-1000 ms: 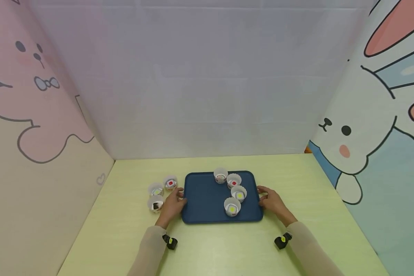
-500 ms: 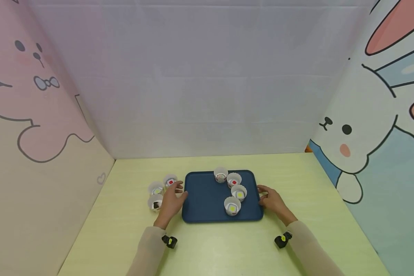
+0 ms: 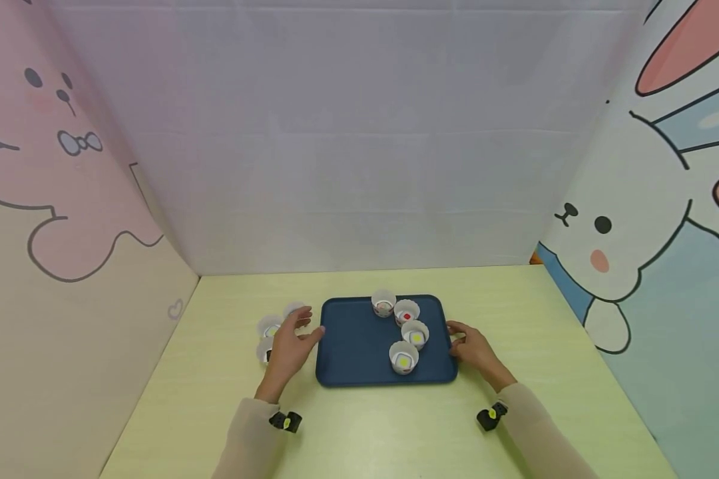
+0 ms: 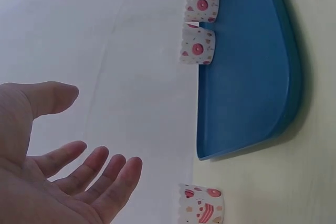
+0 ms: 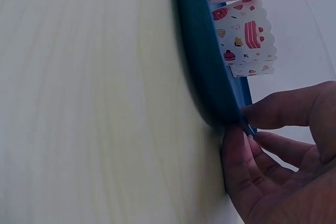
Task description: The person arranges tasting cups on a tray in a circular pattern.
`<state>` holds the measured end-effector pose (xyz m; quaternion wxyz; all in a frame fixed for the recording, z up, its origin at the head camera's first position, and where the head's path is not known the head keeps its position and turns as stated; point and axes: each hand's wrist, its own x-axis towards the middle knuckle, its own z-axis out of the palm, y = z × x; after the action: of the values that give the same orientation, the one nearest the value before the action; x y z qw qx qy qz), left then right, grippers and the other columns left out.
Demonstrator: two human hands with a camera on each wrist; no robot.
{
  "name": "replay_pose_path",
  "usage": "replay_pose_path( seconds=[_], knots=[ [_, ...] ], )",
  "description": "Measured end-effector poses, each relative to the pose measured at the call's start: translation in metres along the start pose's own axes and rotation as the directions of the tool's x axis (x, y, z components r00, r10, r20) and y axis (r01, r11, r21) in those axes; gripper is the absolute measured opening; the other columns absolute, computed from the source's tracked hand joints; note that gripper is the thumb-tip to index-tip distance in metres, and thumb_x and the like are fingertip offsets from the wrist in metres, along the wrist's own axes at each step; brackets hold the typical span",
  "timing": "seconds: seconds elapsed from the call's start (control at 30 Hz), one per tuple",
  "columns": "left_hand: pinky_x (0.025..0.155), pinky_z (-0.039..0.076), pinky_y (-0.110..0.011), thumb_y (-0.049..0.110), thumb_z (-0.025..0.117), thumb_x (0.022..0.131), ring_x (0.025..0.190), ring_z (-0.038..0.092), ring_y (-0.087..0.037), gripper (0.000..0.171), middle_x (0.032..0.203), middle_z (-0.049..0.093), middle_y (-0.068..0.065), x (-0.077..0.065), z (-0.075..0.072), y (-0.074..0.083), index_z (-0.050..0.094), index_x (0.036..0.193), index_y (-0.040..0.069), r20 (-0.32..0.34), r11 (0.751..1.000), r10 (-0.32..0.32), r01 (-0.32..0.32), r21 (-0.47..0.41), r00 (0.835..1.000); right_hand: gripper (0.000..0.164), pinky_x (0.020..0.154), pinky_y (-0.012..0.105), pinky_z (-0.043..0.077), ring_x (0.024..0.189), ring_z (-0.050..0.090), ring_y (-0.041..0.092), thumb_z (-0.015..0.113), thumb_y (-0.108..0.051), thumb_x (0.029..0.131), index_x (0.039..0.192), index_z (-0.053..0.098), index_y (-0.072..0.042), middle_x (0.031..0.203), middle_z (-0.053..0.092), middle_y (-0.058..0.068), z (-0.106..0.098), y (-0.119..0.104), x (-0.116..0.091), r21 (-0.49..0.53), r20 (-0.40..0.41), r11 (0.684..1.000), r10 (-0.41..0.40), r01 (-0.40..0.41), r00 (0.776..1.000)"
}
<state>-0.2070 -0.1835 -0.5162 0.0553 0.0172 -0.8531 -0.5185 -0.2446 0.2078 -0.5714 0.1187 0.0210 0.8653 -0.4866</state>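
You had room to pass over the left half of the blue tray (image 3: 353, 346), but four paper cups (image 3: 415, 334) obstructed its right side and three outer cups (image 3: 268, 326) stood near your left hand (image 3: 289, 347).

Pinching with the right hand (image 3: 478, 354)! Hovering with the left hand (image 3: 288, 347), holding thumb (image 4: 52, 98) apart from loosely bent fingers (image 4: 119, 190), with forearms (image 3: 245, 436) stretched forward.

A pale yellow-green table (image 3: 371, 432) with faint wood grain spreads between the walls. A dark blue rectangular tray (image 3: 352, 346) with rounded corners rests flat on it. Left of the tray, three patterned paper cups (image 3: 266, 326) stand close together, partly hidden in the head view.
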Motion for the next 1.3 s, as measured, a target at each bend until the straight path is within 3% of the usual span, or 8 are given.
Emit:
replay_pose_path(
  seconds=[0.37, 0.67, 1.0, 1.3],
  knots=[
    [0.096, 0.052, -0.044, 0.025, 0.072, 0.089, 0.127, 0.055, -0.032, 0.054, 0.135, 0.057, -0.013, -0.009, -0.024, 0.014, 0.051, 0.138, 0.012, -0.038, 0.999, 0.016, -0.017, -0.032, 0.999, 0.070, 0.063, 0.028, 0.049, 0.079, 0.058, 0.016, 0.056, 0.011, 0.074, 0.142, 0.047, 0.001, 0.130, 0.055, 0.023, 0.001, 0.003, 0.001, -0.009, -0.010, 1.000, 0.009, -0.009, 1.000],
    [0.103, 0.046, -0.050, 0.017, 0.072, 0.088, 0.129, 0.052, -0.031, 0.060, 0.139, 0.053, -0.014, -0.019, -0.045, 0.013, 0.045, 0.142, 0.009, -0.100, 0.999, 0.015, -0.020, -0.048, 0.995, 0.069, 0.063, 0.029, 0.049, 0.078, 0.057, 0.016, 0.057, 0.010, 0.075, 0.142, 0.046, 0.001, 0.131, 0.055, 0.023, 0.001, 0.002, 0.001, -0.016, -0.005, 1.000, 0.009, -0.009, 1.000],
    [0.109, 0.041, -0.048, 0.027, 0.070, 0.091, 0.138, 0.043, -0.029, 0.061, 0.146, 0.047, -0.011, -0.027, -0.064, -0.006, 0.043, 0.144, 0.013, -0.108, 0.998, -0.015, 0.008, -0.066, 0.994, 0.069, 0.063, 0.029, 0.050, 0.079, 0.058, 0.016, 0.057, 0.010, 0.075, 0.143, 0.046, 0.002, 0.131, 0.054, 0.024, 0.001, 0.001, 0.001, -0.015, -0.003, 1.000, 0.008, -0.009, 1.000],
    [0.112, 0.036, -0.047, 0.022, 0.074, 0.087, 0.136, 0.038, -0.035, 0.074, 0.145, 0.036, -0.019, -0.029, -0.071, -0.030, 0.034, 0.146, 0.003, -0.178, 0.998, -0.043, 0.035, -0.047, 0.983, 0.070, 0.064, 0.029, 0.050, 0.080, 0.058, 0.017, 0.057, 0.010, 0.075, 0.143, 0.045, 0.001, 0.132, 0.054, 0.024, 0.001, -0.001, 0.000, -0.022, -0.005, 1.000, 0.015, -0.015, 1.000]
  ],
)
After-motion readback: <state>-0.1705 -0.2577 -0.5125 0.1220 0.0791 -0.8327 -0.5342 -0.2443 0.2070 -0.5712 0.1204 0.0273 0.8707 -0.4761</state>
